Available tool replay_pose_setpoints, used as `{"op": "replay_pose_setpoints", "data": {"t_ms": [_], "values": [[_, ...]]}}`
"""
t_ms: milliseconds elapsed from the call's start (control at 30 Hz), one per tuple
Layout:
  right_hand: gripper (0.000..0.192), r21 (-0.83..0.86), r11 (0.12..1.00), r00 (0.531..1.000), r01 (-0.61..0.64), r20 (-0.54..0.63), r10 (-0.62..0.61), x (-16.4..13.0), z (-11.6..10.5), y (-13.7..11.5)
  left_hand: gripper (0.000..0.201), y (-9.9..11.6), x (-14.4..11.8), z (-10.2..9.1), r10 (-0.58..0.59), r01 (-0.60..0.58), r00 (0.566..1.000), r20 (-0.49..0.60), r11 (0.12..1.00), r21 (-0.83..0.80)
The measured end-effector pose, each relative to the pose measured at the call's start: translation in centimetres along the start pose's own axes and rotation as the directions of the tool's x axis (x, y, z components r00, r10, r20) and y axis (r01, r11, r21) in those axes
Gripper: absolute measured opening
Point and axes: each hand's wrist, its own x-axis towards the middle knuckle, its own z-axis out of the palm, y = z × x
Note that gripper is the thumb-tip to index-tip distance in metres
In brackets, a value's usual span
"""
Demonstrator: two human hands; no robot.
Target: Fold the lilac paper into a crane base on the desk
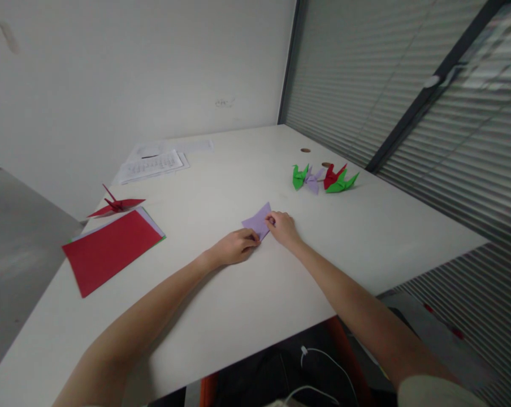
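A small folded piece of light purple paper lies on the white table between my hands. My left hand grips its lower left edge, fingers closed around the paper. On the paper's right side, my right hand pinches the edge between thumb and forefinger. The fingertips hide parts of the folds. Beyond my right hand stands a cluster of folded paper cranes: a green crane, a purple crane, a red crane and another green crane.
At the left lies a stack of coloured sheets, a red sheet on top. Behind it sits a dark red paper crane. Written papers lie at the back left of the table. Blinds border the right side.
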Motion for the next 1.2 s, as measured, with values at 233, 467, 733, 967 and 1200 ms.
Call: {"op": "replay_pose_setpoints", "data": {"t_ms": [233, 467, 733, 967, 1200], "values": [[0.011, -0.001, 1.000, 1.000, -0.007, -0.005, 0.007, 0.02, 0.11, 0.08, 0.028, -0.33, 0.00, 0.01, 0.044, -0.045, 0.999, 0.029, 0.998, 0.037], [0.011, -0.002, 1.000, 1.000, -0.018, 0.018, 0.018, 0.05, -0.09, -0.04, 0.045, -0.74, -0.20, -0.20, -0.097, 0.085, 0.994, -0.052, 0.976, -0.198], [0.012, -0.025, 1.000, 0.999, -0.006, 0.038, 0.007, 0.02, -0.26, -0.04, 0.033, -0.49, -0.01, -0.09, -0.019, 0.014, 0.999, -0.041, 0.992, -0.126], [0.012, -0.038, 0.999, 0.999, -0.026, 0.038, 0.027, -0.19, -0.56, -0.51, 0.027, -0.40, 0.05, 0.24, 0.042, -0.044, 0.997, -0.062, 0.999, -0.030], [0.012, -0.031, 0.999, 0.998, -0.041, 0.039, 0.042, -0.15, -0.52, -0.55, 0.026, -0.37, 0.15, 0.20, 0.078, -0.078, 0.997, 0.003, 0.994, 0.070]]}}
